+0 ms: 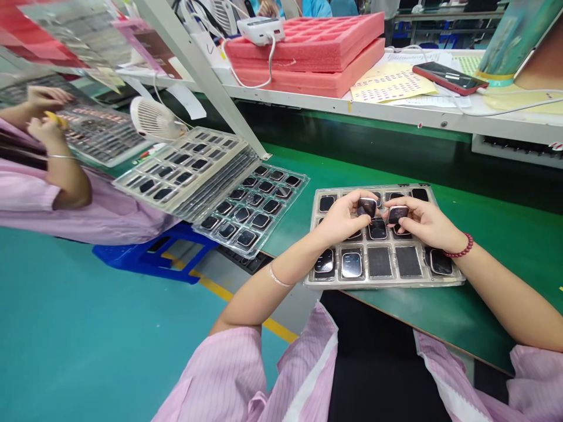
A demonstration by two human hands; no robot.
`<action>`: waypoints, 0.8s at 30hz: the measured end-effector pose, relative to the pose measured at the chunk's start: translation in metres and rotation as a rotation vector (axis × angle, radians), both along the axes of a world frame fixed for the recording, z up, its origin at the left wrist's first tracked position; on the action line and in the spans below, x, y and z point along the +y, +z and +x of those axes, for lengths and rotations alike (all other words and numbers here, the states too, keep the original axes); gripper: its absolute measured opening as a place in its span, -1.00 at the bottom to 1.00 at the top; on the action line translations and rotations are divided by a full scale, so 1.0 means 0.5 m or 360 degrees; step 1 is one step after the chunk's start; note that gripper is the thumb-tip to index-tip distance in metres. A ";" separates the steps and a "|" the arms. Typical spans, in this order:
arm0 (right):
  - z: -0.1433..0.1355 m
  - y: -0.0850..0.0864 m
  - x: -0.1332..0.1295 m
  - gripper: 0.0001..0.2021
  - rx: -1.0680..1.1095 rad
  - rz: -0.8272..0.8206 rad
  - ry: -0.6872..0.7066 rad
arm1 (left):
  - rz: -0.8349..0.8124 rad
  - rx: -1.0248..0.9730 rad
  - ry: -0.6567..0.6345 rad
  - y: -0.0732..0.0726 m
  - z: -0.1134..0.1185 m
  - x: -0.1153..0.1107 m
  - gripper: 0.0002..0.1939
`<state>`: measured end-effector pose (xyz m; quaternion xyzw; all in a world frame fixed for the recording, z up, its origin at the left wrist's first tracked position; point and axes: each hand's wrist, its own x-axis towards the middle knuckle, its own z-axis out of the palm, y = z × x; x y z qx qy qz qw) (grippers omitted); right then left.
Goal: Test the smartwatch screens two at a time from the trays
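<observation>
- Our left hand (342, 221), right of centre in the frame, is closed around the edges of a square-faced watch body (366, 207), its dark screen turned up between thumb and fingers.
- Our right hand (426, 224), just to the right in the picture, grips a second watch body (398, 214) the same way; the two pieces are near each other but apart.
- Both are held above a clear plastic tray (378, 283), which lies on the green tabletop (497, 214) at centre right.
- In the tray's lowest row we see two watch bodies at the left end, two pockets (409, 261) showing their dark floors, and another watch body (440, 262) at the right end; our hands partly hide the upper rows.
- We wear a thin bangle (280, 278) on the left arm and a red beaded bracelet (461, 246) on the right wrist.
- Left of centre, a stack of trays (185, 170) leans beside a flat tray filled with more dark-screened pieces.
- A white fan (153, 119) stands behind the stack.
- At the left edge we see a co-worker in a pink sleeve (26, 190).
- Along the top, red foam trays (303, 55) and a phone (449, 78) rest on the shelf.
</observation>
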<state>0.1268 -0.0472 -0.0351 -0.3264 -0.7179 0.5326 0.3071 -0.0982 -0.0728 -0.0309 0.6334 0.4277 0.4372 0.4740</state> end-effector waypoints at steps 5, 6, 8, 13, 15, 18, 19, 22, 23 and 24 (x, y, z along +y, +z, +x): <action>0.000 0.006 0.000 -0.58 -0.0035 0.0044 0.0038 | -0.0044 -0.0046 -0.0013 -0.003 0.000 0.001 -0.69; 0.000 0.007 0.000 -0.60 -0.0043 0.0043 0.0035 | -0.0050 -0.0050 -0.0008 -0.004 0.000 0.002 -0.70; 0.000 0.008 0.000 -0.63 -0.0055 0.0031 0.0021 | -0.0055 -0.0056 0.0002 -0.005 0.000 0.003 -0.67; -0.001 0.007 0.000 -0.53 -0.0030 0.0010 0.0023 | -0.0071 -0.0106 -0.0044 -0.007 0.001 0.003 -0.58; -0.001 0.009 -0.001 -0.55 -0.0028 -0.0009 0.0034 | -0.0073 -0.0112 -0.0050 -0.007 0.000 0.003 -0.58; -0.002 0.012 -0.001 -0.61 -0.0016 -0.0054 0.0033 | -0.0082 -0.0120 -0.0058 -0.006 0.000 0.003 -0.57; -0.001 0.012 0.000 -0.60 -0.0010 -0.0063 0.0029 | -0.0081 -0.0124 -0.0063 -0.006 0.000 0.003 -0.57; -0.001 0.007 0.003 -0.53 0.0016 -0.0041 0.0019 | -0.0078 -0.0140 -0.0081 -0.007 0.000 0.004 -0.52; 0.000 0.004 0.004 -0.50 0.0024 -0.0019 0.0017 | -0.0084 -0.0144 -0.0089 -0.008 0.000 0.004 -0.50; 0.000 0.001 0.006 -0.48 0.0032 0.0008 0.0013 | -0.0095 -0.0145 -0.0096 -0.008 -0.001 0.004 -0.48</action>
